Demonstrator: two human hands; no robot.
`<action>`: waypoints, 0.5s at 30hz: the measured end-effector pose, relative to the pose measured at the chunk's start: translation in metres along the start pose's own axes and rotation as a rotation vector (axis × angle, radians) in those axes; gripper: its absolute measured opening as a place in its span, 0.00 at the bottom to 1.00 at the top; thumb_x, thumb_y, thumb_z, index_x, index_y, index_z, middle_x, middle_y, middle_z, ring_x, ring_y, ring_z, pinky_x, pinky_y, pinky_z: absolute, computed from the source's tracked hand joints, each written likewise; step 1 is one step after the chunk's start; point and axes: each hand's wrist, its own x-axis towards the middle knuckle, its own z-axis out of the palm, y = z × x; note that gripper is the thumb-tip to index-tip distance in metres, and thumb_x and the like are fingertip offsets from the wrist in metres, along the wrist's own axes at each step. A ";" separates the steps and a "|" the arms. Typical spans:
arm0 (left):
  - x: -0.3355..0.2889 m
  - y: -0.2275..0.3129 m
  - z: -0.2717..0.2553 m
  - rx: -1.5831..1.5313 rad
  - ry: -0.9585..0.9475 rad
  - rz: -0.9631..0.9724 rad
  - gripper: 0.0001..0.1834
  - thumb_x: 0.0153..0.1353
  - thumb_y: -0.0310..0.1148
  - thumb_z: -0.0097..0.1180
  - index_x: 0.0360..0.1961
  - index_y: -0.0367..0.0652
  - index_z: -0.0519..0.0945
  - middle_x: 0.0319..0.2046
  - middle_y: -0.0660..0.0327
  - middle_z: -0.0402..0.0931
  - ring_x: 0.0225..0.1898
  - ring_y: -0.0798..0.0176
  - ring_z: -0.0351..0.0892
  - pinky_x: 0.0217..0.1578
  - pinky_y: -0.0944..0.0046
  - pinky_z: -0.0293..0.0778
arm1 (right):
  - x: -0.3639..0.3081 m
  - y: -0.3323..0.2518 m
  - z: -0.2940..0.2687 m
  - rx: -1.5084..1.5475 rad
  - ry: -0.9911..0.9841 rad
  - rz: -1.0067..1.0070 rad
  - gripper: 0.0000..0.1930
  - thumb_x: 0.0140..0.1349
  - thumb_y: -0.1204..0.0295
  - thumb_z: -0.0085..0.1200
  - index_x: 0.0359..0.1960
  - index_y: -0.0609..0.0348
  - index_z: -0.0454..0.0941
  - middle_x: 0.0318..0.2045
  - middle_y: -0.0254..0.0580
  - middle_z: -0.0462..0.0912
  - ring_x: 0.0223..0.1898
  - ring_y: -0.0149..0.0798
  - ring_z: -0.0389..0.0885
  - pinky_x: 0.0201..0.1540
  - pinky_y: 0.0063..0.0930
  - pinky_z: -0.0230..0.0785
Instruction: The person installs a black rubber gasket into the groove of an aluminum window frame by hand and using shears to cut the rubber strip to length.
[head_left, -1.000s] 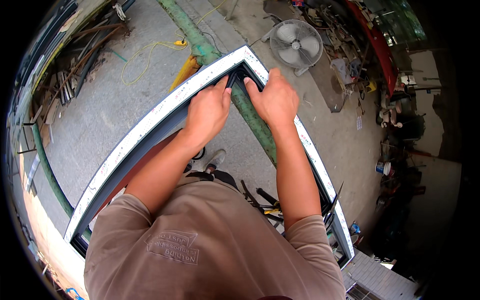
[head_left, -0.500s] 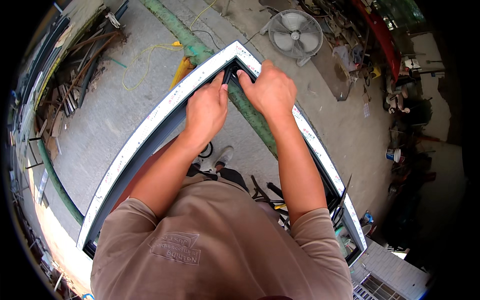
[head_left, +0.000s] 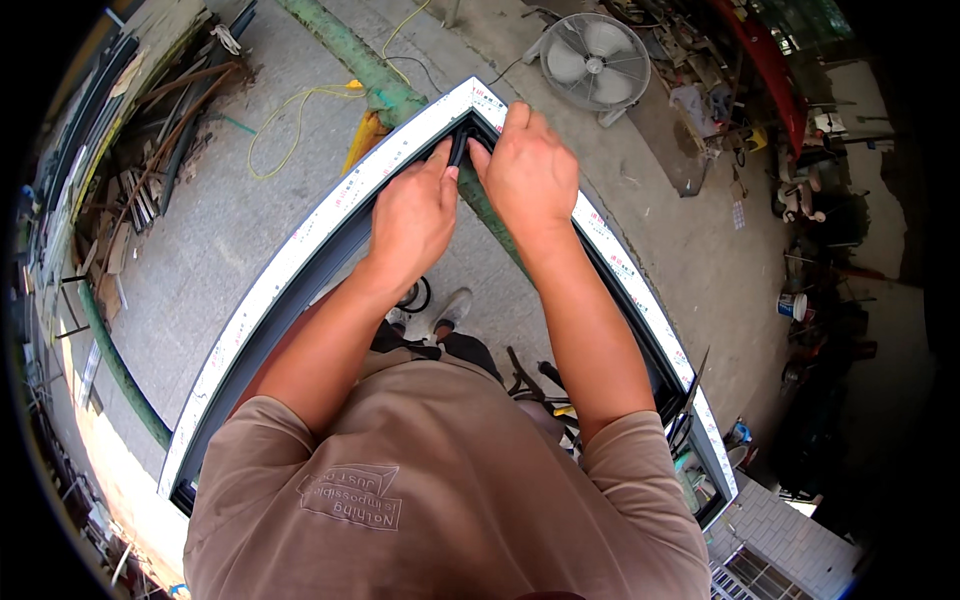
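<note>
A window frame (head_left: 285,258), its face covered in white printed film and its inner side dark, lies in front of me with one corner pointing away. In that far corner a black rubber strip (head_left: 459,148) stands up a little from the inner groove. My left hand (head_left: 413,215) is closed with its thumb and forefinger pinching the strip from the left. From the right, the thumb of my right hand (head_left: 530,165) presses against the strip, while its curled fingers rest over the frame's right side. Part of the strip is hidden by my fingers.
Dark scissors (head_left: 688,408) lie across the frame's right side. Beyond the corner stand a grey floor fan (head_left: 594,66) and a long green beam (head_left: 345,50). A yellow cord (head_left: 297,130) runs over the concrete. Metal lengths (head_left: 165,150) are piled on the left.
My right hand has shifted slightly left and up at the corner, its fingers more curled over the frame. The left hand stays nearly in place at the strip.
</note>
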 end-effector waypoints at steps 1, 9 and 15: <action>0.000 0.000 0.000 -0.003 -0.001 0.003 0.23 0.82 0.36 0.55 0.71 0.34 0.83 0.42 0.33 0.87 0.45 0.31 0.88 0.50 0.39 0.81 | 0.000 -0.001 -0.001 -0.003 -0.015 0.006 0.28 0.62 0.51 0.77 0.48 0.58 0.77 0.43 0.48 0.88 0.44 0.53 0.93 0.45 0.45 0.86; 0.002 -0.005 0.002 -0.008 -0.028 -0.003 0.24 0.81 0.37 0.56 0.70 0.34 0.83 0.43 0.38 0.88 0.46 0.34 0.88 0.51 0.39 0.82 | 0.004 0.001 -0.005 0.086 -0.048 -0.019 0.23 0.65 0.59 0.75 0.48 0.60 0.76 0.45 0.54 0.88 0.47 0.57 0.92 0.49 0.50 0.85; 0.005 0.002 0.001 -0.019 -0.071 -0.057 0.25 0.82 0.36 0.55 0.74 0.36 0.81 0.49 0.37 0.88 0.52 0.32 0.87 0.56 0.41 0.80 | 0.006 0.008 -0.007 0.143 -0.075 -0.042 0.23 0.64 0.60 0.75 0.48 0.61 0.76 0.46 0.56 0.88 0.48 0.60 0.91 0.50 0.54 0.83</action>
